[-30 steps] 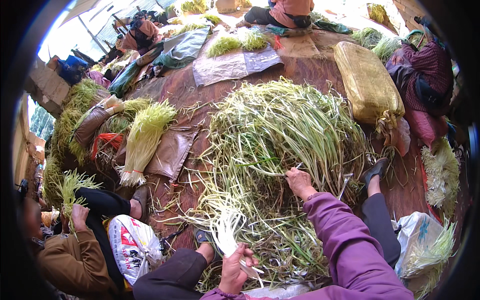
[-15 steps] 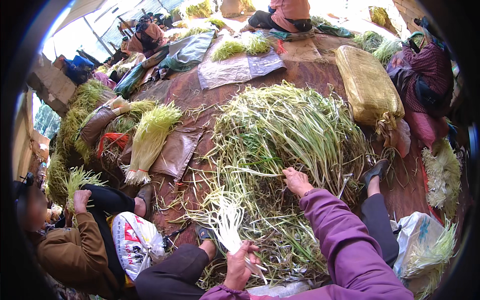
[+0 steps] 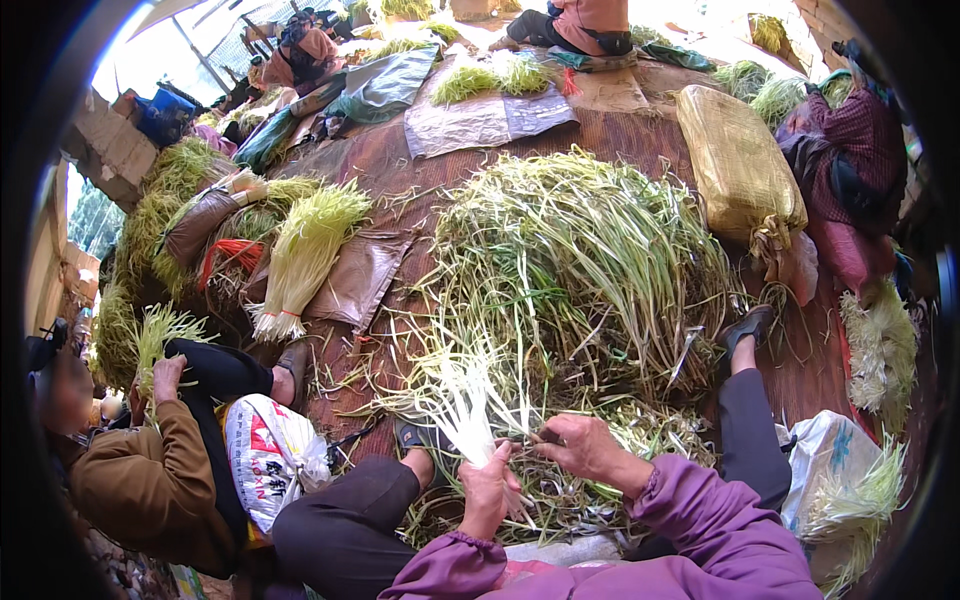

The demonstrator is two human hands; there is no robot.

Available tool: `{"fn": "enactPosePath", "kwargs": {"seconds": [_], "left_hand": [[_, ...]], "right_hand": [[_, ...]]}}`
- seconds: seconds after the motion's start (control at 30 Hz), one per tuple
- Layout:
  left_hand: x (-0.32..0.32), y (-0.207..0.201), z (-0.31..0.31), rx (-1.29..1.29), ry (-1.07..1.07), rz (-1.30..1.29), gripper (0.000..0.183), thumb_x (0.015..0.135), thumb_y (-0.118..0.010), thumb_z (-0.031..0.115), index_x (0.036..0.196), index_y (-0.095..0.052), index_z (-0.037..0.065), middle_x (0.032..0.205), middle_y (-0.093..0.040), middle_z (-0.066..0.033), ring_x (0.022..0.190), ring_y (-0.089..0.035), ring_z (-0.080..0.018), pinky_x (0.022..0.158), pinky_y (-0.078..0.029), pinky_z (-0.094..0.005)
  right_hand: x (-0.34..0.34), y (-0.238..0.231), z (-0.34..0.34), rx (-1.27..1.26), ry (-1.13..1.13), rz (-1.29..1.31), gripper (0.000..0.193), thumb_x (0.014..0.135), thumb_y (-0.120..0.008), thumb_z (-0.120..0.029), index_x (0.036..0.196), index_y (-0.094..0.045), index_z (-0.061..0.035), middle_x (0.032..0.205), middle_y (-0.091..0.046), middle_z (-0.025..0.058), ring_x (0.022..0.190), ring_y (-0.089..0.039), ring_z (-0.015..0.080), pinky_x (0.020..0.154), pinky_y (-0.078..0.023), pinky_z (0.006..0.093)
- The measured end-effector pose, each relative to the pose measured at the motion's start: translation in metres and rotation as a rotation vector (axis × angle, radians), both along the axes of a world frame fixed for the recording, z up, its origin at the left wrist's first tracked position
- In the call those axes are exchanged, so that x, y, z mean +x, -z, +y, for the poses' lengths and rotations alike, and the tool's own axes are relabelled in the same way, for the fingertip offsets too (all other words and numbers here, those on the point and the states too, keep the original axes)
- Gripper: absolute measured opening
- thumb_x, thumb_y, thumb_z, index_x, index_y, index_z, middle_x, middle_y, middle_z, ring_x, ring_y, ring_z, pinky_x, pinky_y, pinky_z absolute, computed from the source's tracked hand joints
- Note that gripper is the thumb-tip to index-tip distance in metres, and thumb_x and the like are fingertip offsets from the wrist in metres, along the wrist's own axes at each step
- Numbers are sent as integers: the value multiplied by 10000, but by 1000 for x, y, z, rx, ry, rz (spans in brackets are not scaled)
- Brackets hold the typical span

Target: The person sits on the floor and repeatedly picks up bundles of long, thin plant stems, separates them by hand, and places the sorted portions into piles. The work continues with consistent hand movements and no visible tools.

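While left hand (image 3: 487, 492) clasps stalks (image 3: 463, 422); right hand (image 3: 588, 450) pinches stem (image 3: 525, 420); yellow sack (image 3: 740, 165)—contents hidden

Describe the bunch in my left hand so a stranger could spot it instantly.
Find the big green pile of stalks mid-picture. Below it, your left hand, in a purple sleeve, grips a fanned bunch, its stems plainly whiter than the pile's.

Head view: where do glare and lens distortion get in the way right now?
Head view: glare whitens the upper-left background; the dark fisheye rim hides the corners; white stalks in the left hand look very bright, the green pile clearer.
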State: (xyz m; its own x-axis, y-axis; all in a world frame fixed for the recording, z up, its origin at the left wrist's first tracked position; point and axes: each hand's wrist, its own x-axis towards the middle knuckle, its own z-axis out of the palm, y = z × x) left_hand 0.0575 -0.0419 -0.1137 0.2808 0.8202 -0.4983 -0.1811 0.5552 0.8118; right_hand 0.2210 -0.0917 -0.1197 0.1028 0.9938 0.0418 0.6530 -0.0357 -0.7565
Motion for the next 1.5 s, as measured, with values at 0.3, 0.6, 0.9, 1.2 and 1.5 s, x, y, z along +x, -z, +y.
{"fn": "enactPosePath", "kwargs": {"seconds": [0.3, 0.6, 0.9, 1.2, 1.5], "left_hand": [[-3, -9, -9, 41, 51, 36, 165, 739, -642, 41, 860, -568, -46, 660, -584, -65, 379, -453, -86, 343, -348, -194], [-8, -11, 3, -5, -95, -64, 53, 774, -555, -13, 818, -527, -16, 630, -575, -84, 344, -442, -99, 300, -357, -214], [-10, -13, 3, 76, 125, -75, 103, 799, -542, 24, 882, -543, -38, 712, -622, -125, 350, -437, -79, 318, -347, -197], [0, -25, -11, 170, 334, 80, 121, 822, -531, 70, 879, -572, -28, 651, -609, -74, 359, -442, -65, 320, -345, -197], [7, -41, -16, 262, 314, 161, 134, 793, -606, 106, 848, -598, -16, 649, -594, -33, 380, -443, -45, 336, -331, -182]], "right_hand": [[-34, -5, -28, -324, 183, 812, 296, 787, -625, -294, 900, -589, -23, 750, -607, 47, 660, -570, 134, 575, -452, 274], [-40, -21, -49, -161, 165, 1124, 124, 808, -606, -139, 850, -613, -22, 707, -604, 27, 573, -514, 55, 481, -393, 191], [39, 17, -137, -649, -78, 111, 458, 732, -600, -472, 970, -617, -82, 816, -631, 142, 742, -606, 281, 674, -464, 377], [-26, -13, -4, -87, 184, 1261, 218, 799, -619, -132, 950, -583, 20, 830, -574, 13, 726, -560, 77, 614, -464, 179], [-23, -4, -24, -17, 298, 1103, 161, 778, -641, -115, 846, -616, 28, 968, -474, 16, 741, -514, 81, 628, -443, 177]]}}
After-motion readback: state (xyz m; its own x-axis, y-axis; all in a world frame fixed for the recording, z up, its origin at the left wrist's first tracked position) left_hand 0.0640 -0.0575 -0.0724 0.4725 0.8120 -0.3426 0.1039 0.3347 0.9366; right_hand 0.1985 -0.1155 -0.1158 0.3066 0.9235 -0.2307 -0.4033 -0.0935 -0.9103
